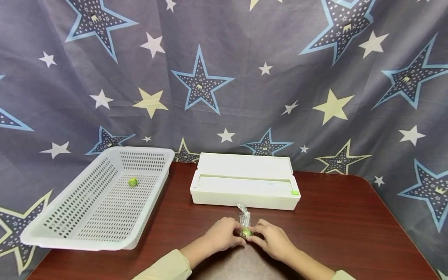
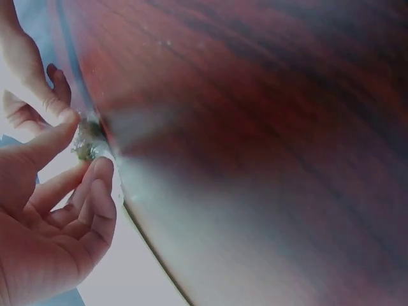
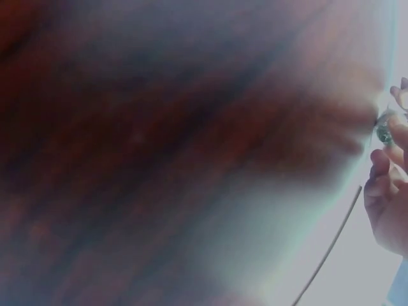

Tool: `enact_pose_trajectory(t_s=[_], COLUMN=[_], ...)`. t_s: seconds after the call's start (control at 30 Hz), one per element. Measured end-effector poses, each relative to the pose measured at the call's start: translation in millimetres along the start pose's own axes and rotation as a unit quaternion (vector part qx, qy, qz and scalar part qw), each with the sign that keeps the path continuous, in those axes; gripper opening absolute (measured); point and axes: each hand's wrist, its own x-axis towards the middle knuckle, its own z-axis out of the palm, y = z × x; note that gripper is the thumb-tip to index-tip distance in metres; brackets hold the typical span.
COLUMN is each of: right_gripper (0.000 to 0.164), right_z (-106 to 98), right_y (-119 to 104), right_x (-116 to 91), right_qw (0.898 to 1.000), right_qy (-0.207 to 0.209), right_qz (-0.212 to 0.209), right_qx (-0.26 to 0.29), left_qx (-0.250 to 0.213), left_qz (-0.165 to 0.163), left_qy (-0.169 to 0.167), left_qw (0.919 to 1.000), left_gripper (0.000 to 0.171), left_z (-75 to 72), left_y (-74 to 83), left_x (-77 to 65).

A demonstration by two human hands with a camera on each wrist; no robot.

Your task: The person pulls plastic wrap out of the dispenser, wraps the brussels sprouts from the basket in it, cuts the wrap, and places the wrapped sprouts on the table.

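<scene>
A small round green piece [image 1: 246, 233], bundled in clear cling film, lies low over the table between the two hands. Thumb and forefinger of the left hand [image 1: 225, 233] pinch it from the left. From the right, the thumb and forefinger of the right hand [image 1: 274, 238] pinch its other side. A crumpled tail of cling film [image 1: 244, 217] sticks out beyond the fingers toward the white box. In the left wrist view the wrapped piece [image 2: 87, 145] shows between fingertips of the left hand [image 2: 60, 213]. The right wrist view catches the right hand [image 3: 389, 204] only at its edge.
Behind the hands stands a white cling film dispenser box [image 1: 245, 199], lid tipped back, with a green slider [image 1: 295, 192]. At the left, a white perforated basket [image 1: 140, 221] holds another small green piece [image 1: 133, 181]. A star-patterned curtain [image 1: 245, 77] hangs behind the brown table [image 1: 350, 217].
</scene>
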Motion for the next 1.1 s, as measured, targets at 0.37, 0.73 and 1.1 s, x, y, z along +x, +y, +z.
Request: enact_pose_trajectory(t_s=[0.37, 0.73, 1.1], right_gripper=[0.033, 0.025, 0.024], right_z=[2.4, 3.6, 2.4], right_y=[0.3, -2.3, -3.1], right_x=[2.2, -1.7, 3.0], right_qw=[0.998, 0.998, 0.999], right_qy=[-0.029, 0.046, 0.045], right_qz=[0.034, 0.028, 0.009], right_qx=[0.051, 0.039, 0.023], left_qx=[0.031, 0.016, 0.001], left_qz=[0.006, 0.03, -0.01], left_qy=[0.019, 0.021, 0.001], left_qw=[0.9993, 0.9992, 0.9999], left_gripper=[0.018, 0.017, 0.016], left_z=[-0.2, 1.8, 0.0], left_y=[-1.3, -6.5, -4.2], left_x=[-0.8, 2.6, 4.5])
